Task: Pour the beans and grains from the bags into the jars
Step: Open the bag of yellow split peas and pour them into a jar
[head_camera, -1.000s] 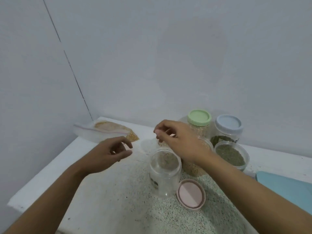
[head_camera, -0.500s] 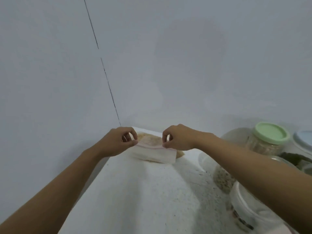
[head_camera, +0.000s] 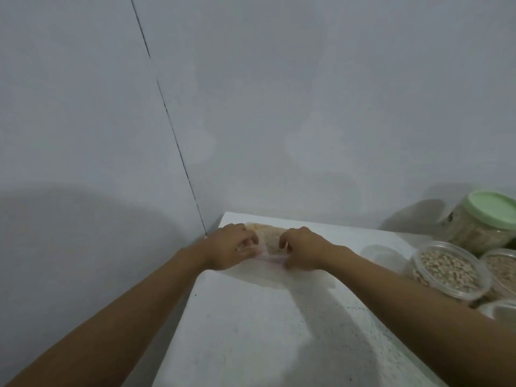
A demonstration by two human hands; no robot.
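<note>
Head view. A clear plastic bag (head_camera: 267, 235) of pale brown grains is shown at the far left corner of a white speckled worktop (head_camera: 251, 325), close to where two grey walls (head_camera: 279, 107) meet. The bag's near edge is pinched from either side: it is gripped by the curled fingers of the left hand (head_camera: 227, 248) at its left end and by those of the right hand (head_camera: 303, 251) at its right end, with a short stretch of pinkish edge seen between them. Whether the bag is lifted or lies on the worktop cannot be told. Well apart, at the right margin, a green-lidded jar (head_camera: 481, 222) of grain is seen by the wall. In front of it an open jar (head_camera: 446, 270) is filled with pale beans, and a second open jar (head_camera: 504, 268), cut off by the frame, stands just beside it.
</note>
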